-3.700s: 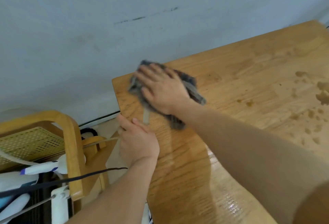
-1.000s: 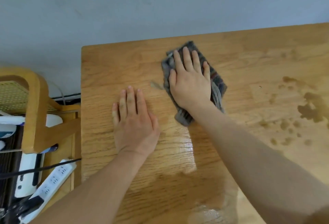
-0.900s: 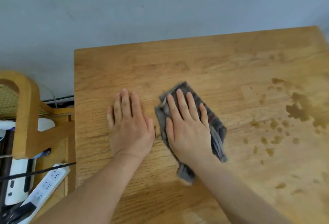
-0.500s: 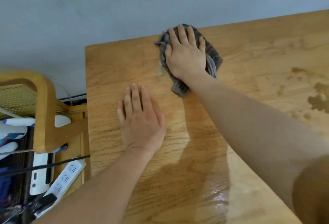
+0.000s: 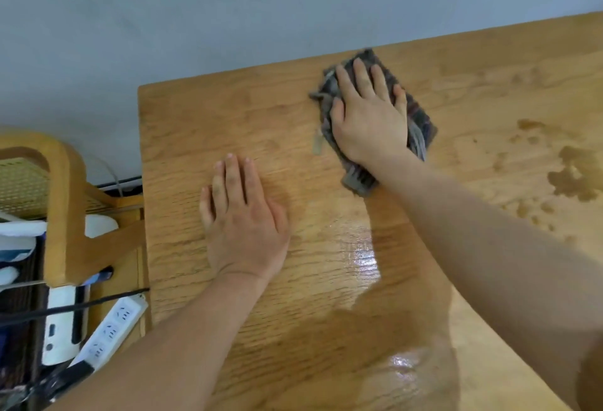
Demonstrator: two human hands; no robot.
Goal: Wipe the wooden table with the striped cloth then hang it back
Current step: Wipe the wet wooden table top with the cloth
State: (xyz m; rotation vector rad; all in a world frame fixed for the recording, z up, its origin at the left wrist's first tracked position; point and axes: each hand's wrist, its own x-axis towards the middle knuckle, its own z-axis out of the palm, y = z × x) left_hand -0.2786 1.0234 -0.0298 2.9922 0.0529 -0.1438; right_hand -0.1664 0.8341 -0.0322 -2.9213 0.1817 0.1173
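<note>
A: Where's our striped cloth (image 5: pixel 421 118)?
B: Near the far edge of the surface (image 5: pixel 202 123), flat under our right hand (image 5: pixel 370 117), grip spread.
A: Left hand (image 5: pixel 243 219)?
B: Flat, grip spread, holding nothing.

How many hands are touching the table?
2. The left hand lies flat on the bare wooden table, nearer its left edge. The right hand presses on the striped cloth near the far edge by the wall.
</note>
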